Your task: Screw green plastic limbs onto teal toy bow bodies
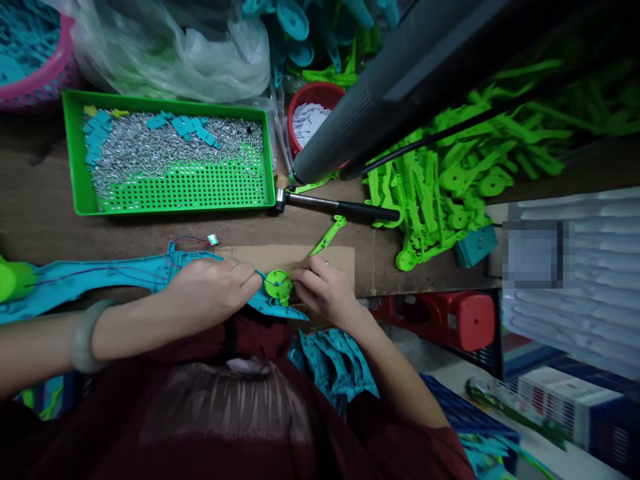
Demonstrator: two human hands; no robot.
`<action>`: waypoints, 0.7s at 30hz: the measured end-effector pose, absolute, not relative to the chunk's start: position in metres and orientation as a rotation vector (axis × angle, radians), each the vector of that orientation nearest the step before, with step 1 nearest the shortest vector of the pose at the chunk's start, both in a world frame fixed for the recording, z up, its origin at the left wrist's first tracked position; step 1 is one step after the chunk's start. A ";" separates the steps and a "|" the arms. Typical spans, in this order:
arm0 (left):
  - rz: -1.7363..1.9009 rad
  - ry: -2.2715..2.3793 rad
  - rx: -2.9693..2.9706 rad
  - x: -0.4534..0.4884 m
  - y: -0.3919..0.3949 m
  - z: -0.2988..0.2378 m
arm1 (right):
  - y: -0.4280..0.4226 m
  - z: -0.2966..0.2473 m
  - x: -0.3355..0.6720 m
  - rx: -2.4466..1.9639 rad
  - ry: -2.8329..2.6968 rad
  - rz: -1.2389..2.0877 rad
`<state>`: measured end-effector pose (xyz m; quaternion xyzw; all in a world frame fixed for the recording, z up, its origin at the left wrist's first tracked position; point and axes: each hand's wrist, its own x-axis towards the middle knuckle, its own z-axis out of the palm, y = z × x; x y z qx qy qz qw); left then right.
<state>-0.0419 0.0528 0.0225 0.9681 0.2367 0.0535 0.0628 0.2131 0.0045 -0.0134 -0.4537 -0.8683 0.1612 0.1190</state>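
Note:
A long bright-blue plastic part point(100, 275) lies along the table's front edge, with red and blue wires running over it to a small white connector point(213, 239). My left hand point(213, 287) is closed above this part, beside a round green plastic disc point(277, 283) with a thin line across its face. What sits between the left fingertips is hidden. On the disc's other side, my right hand point(323, 287) is closed on a green plastic arm piece point(329, 235), whose long end sticks out beyond the fingers. A cardboard sheet point(345, 260) lies beneath.
A green perforated tray point(200, 197) holds small metal pins and blue pieces. A hammer point(345, 205) lies beside a heap of green plastic parts point(425, 193). A dark grey machine column point(360, 100) slants over the table. A red bowl point(295, 110) stands behind it.

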 end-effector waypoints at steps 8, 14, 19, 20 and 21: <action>-0.389 0.801 2.650 -0.020 0.069 0.032 | 0.001 0.007 0.178 -1.661 -2.501 0.277; -0.554 0.620 2.534 -0.016 0.103 0.041 | 0.006 0.003 0.172 -1.292 -2.592 0.514; -0.507 0.393 2.574 -0.022 0.116 0.036 | 0.005 -0.001 0.175 -1.241 -2.536 0.573; -0.497 0.342 2.593 -0.023 0.118 0.036 | 0.005 -0.001 0.175 -1.232 -2.551 0.556; -0.491 0.296 2.609 -0.023 0.120 0.035 | 0.005 0.000 0.175 -1.223 -2.569 0.539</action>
